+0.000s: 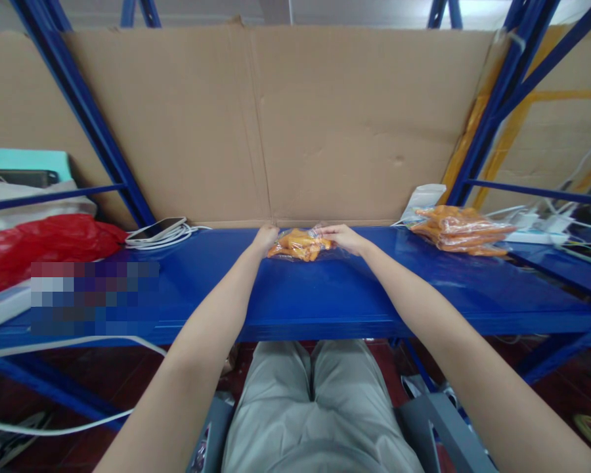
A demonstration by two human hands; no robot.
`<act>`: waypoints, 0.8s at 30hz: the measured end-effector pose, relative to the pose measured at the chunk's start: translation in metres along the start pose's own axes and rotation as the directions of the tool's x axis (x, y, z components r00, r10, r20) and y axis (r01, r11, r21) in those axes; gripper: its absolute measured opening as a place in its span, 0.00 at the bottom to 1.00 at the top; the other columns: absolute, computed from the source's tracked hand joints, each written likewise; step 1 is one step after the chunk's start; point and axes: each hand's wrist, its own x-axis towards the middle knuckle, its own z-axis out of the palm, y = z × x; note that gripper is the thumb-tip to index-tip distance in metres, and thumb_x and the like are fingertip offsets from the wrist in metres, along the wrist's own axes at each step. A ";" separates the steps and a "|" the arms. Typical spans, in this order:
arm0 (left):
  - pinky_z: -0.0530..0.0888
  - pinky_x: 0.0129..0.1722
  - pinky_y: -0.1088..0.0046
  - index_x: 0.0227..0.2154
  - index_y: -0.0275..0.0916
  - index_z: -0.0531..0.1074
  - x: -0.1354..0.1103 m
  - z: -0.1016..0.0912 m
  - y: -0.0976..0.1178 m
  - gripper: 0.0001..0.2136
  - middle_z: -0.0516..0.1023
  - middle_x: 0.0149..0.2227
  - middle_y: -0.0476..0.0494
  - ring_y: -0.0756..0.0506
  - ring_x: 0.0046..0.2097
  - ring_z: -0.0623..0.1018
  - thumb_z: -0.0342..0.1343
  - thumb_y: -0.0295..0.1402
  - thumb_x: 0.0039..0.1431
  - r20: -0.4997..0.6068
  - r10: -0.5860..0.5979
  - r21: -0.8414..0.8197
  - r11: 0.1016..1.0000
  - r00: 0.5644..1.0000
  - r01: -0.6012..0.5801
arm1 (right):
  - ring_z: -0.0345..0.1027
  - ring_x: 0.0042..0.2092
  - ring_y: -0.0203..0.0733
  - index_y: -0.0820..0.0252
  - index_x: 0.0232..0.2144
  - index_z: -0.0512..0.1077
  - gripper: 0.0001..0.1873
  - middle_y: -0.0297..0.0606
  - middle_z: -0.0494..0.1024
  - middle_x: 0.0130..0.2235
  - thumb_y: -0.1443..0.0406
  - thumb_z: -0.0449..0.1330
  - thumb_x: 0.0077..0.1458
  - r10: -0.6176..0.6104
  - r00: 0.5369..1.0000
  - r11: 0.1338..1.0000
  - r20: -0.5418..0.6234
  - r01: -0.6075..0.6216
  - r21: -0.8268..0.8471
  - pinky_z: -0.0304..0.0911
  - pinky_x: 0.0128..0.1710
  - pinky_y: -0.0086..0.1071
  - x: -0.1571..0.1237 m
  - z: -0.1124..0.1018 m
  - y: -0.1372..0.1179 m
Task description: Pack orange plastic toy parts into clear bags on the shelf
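A clear plastic bag (300,246) with orange-yellow contents lies on the blue shelf top in front of me. The contents look soft and folded, but I cannot make out their kind. My left hand (266,239) is closed at the bag's left edge, its fingertips partly hidden. At the other side, my right hand (343,238) pinches the bag near its upper right edge, fingers pointing left. Loose clear film shows beneath that hand. Farther right lies a stack of similar orange-filled bags (456,230), apart from both hands.
A cardboard sheet (325,125) stands behind the blue shelf (320,299). To the left are a phone (163,227), a coiled white cable (170,238) and a red plastic bag (54,240). Blue posts rise at both sides; a power strip (542,230) sits far right.
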 end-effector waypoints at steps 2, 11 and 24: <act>0.74 0.30 0.66 0.28 0.39 0.71 0.000 0.000 -0.001 0.05 0.74 0.24 0.43 0.39 0.34 0.77 0.55 0.30 0.46 -0.028 -0.032 0.006 0.999 0.999 0.032 | 0.69 0.27 0.30 0.61 0.42 0.80 0.14 0.41 0.82 0.37 0.71 0.62 0.52 0.017 1.000 0.999 0.002 -0.017 0.034 0.65 0.28 0.23 -0.001 0.003 -0.001; 0.71 0.50 0.67 0.29 0.37 0.76 -0.019 0.002 0.014 0.06 0.81 0.39 0.41 0.40 0.48 0.77 0.57 0.33 0.49 0.193 0.325 0.280 0.886 0.926 -0.369 | 0.63 0.22 0.26 0.63 0.38 0.80 0.14 0.39 0.80 0.30 0.77 0.58 0.53 0.089 0.995 0.990 -0.039 -0.084 0.117 0.57 0.19 0.19 -0.006 0.009 -0.010; 0.65 0.59 0.59 0.28 0.37 0.77 -0.021 -0.011 0.021 0.07 0.77 0.51 0.38 0.41 0.55 0.73 0.58 0.35 0.53 0.460 0.556 0.287 0.645 0.692 -0.708 | 0.63 0.21 0.28 0.64 0.39 0.79 0.12 0.37 0.78 0.25 0.76 0.60 0.53 0.131 0.991 0.979 0.026 -0.134 0.154 0.60 0.21 0.20 -0.009 -0.001 -0.011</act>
